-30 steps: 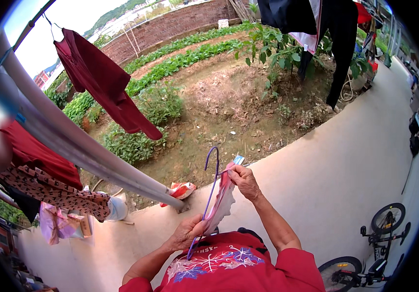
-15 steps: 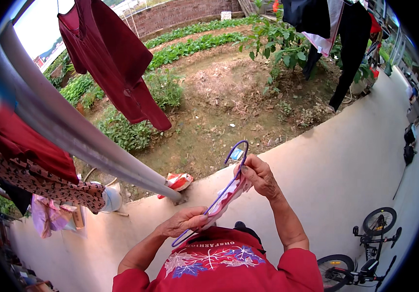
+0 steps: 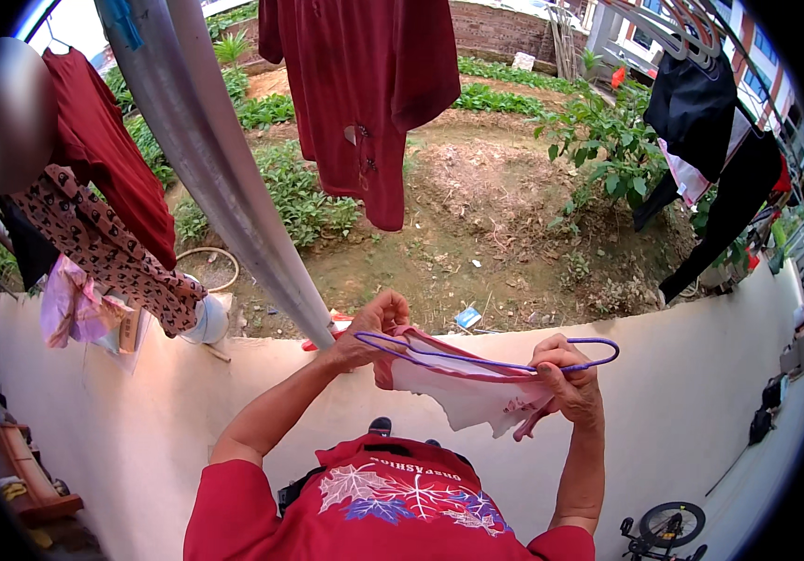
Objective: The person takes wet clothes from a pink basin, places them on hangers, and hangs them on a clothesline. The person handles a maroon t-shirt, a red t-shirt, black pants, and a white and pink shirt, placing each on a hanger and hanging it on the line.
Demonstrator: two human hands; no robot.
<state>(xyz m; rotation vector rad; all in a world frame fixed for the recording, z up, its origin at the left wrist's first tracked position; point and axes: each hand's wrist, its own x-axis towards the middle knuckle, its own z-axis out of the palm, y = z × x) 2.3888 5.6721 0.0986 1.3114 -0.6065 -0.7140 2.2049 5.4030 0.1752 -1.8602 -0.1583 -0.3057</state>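
The fingers (image 3: pixel 376 329) of the left hand (image 3: pixel 369 341) are curled around 1 end of a purple hanger (image 3: pixel 477 360), and the right hand (image 3: pixel 566 379) is closed on the other end together with a small pink-edged white garment (image 3: pixel 463 393). The garment is draped partly over the hanger, in front of the chest, and is judged not yet settled; the hanger is not yet hung on the metal pole (image 3: pixel 224 178) above.

Soft, even daylight fills the scene, bright enough to wash the sky at the upper left almost white, with no hard shadows on the pale wall (image 3: pixel 701 393) or the garden soil (image 3: pixel 477 206). The fisheye lens bows the metal pole (image 3: pixel 224 178) into a curve and rings the view with a black border. Focus holds sharp at the centre on the hands and the purple hanger (image 3: pixel 486 360), while a smooth blurred oval sits at the upper left edge.
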